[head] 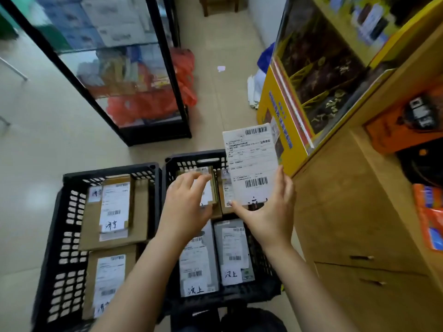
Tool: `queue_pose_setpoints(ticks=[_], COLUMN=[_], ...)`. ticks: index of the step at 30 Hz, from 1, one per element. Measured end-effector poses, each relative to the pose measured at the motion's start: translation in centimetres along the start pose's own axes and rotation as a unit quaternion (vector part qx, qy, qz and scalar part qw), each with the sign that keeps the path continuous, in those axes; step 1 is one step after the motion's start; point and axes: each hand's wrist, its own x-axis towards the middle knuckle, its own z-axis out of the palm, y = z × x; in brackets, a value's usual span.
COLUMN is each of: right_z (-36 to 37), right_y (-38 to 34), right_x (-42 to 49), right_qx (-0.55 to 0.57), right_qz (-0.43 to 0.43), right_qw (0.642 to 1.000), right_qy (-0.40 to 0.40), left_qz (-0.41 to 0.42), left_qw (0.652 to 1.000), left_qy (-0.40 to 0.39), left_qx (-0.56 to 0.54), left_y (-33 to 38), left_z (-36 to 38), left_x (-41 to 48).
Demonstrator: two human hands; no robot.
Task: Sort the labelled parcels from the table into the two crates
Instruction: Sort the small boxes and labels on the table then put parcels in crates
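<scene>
Two bare hands, a left hand [185,204] and a right hand [271,212], each on a bare forearm [134,279] uncovered from the wrist to the picture's lower edge. Short, rounded, pale nail [230,202] plain on the right thumb, the other nails too blurred to tell. Just below the near rim of the black slatted plastic crate [239,295], between the two forearms, a rounded mass of dark fabric [254,319], worn low on the body, matt and creased, with its cut and kind too dim to make out.
</scene>
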Motion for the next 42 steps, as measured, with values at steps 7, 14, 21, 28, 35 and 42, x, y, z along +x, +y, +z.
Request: queue_pose_setpoints(ticks=[7,14,21,28,35,42], right_z=[6.3,14.8,21.7,25.6,25.9,25.6], right_y=[6.1,12.3,16.4,17.5,19.0,17.0], right_x=[2.3,1.8,3.8,8.0,9.1,10.2], right_qx=[-0.028,-0.057,-0.087,-0.082,-0.193,-0.267], right_qz=[0.033,0.075,0.084,0.087,-0.041,-0.038], right_qw=[0.996,0.986,0.981,0.963,0.914,0.889], right_qy=[-0.073,-0.138,-0.150,-0.240,-0.354,-0.369], left_qz=[-0.042,-0.101,-0.144,-0.135,-0.138,-0.137], left_qw=[0.997,0.987,0.975,0.957,0.946,0.942], left_qy=[-0.061,-0.120,-0.165,-0.256,-0.293,-0.306], left_qx=[-0.013,-0.024,-0.028,0.007,0.011,0.013], left_y=[-2.7,-7.4,-10.3,-12.1,-12.3,-12.3], left_z=[8.5,18.3,26.2,28.5,28.7,28.0], left_x=[1.2,2.0,2.9,4.8,5.3,6.2])
